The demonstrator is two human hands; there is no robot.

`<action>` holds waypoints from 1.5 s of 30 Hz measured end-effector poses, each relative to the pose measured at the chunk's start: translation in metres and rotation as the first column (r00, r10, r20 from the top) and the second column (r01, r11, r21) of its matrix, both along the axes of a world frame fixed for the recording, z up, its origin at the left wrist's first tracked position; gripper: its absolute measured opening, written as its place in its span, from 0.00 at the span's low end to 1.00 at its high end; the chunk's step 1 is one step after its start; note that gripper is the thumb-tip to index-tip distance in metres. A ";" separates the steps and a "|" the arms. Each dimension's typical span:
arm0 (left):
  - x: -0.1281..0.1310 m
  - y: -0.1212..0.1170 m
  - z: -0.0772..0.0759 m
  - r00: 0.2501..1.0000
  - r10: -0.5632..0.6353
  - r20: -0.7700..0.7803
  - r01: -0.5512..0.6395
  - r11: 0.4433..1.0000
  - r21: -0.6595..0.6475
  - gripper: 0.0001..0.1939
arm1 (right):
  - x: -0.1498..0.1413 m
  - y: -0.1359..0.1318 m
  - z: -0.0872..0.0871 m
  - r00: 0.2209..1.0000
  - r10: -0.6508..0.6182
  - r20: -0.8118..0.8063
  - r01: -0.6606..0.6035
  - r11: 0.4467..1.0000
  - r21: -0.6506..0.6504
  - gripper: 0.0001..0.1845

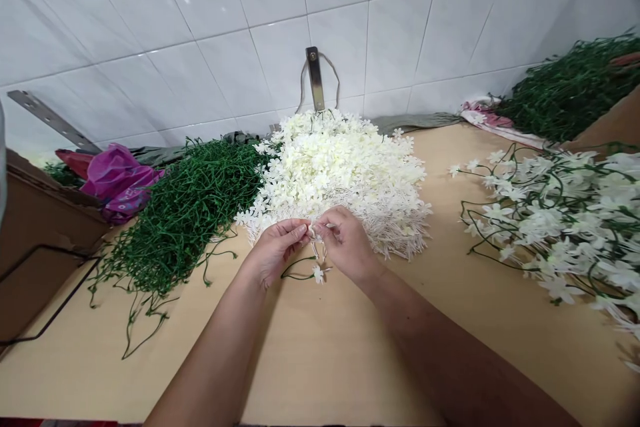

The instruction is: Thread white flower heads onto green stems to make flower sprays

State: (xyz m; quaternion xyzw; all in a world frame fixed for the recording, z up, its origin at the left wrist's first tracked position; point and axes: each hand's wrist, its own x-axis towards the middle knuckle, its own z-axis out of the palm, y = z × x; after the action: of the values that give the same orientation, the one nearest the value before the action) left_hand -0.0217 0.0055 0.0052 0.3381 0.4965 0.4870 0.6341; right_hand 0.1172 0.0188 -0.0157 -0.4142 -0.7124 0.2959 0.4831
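Over the table's middle, my left hand (pixel 277 247) and my right hand (pixel 347 243) meet fingertip to fingertip, both closed in a pinch. Between them is a small white artificial flower, mostly covered by the fingers. A thin green plastic stem (pixel 295 276) hangs below my left hand, its upper end hidden by the fingers. One white flower (pixel 319 273) shows low beside that stem. Just behind my hands rises a large heap of loose white artificial flowers (pixel 330 160). To the left lies a tangled pile of green stems (pixel 195 207).
White flowers on green stems (pixel 560 227) are spread at the right. More green stems (pixel 575 87) lie behind them by a cardboard flap. A cardboard box (pixel 45 253), black wire frame (pixel 60 330) and purple cloth (pixel 117 180) are left. A metal bracket (pixel 315 77) stands against the tiled wall.
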 end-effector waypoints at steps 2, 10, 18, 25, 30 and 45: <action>0.001 -0.001 -0.001 1.000 -0.005 -0.002 0.005 1.000 0.001 0.11 | 0.000 0.000 -0.002 0.999 -0.013 0.053 0.012 1.000 0.020 0.07; 0.006 -0.004 0.000 0.997 -0.001 -0.082 0.004 0.999 0.045 0.12 | -0.001 -0.003 -0.002 0.972 -0.030 0.232 0.007 0.995 0.098 0.09; 0.003 -0.004 0.007 0.977 -0.014 -0.214 0.040 0.992 0.118 0.10 | -0.001 -0.002 0.001 0.987 0.101 0.126 -0.091 0.993 -0.080 0.10; 0.001 -0.004 0.005 0.954 0.033 -0.299 0.024 0.983 0.184 0.07 | -0.002 -0.001 -0.004 0.995 0.094 -0.028 -0.097 0.985 -0.143 0.06; 0.002 -0.005 0.004 0.953 0.000 -0.302 0.063 0.978 0.199 0.09 | -0.004 -0.002 -0.006 0.994 0.091 -0.065 -0.098 0.988 -0.116 0.03; 0.002 -0.006 0.002 0.953 -0.023 -0.302 0.107 0.959 0.262 0.10 | -0.007 -0.004 -0.001 0.955 0.166 -0.246 -0.237 0.926 -0.294 0.07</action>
State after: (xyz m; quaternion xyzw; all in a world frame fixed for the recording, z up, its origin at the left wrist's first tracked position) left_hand -0.0201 -0.0008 0.0073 0.5083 0.5016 0.4738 0.5153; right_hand 0.1106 0.0149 -0.0168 -0.3764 -0.6369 0.4993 0.4510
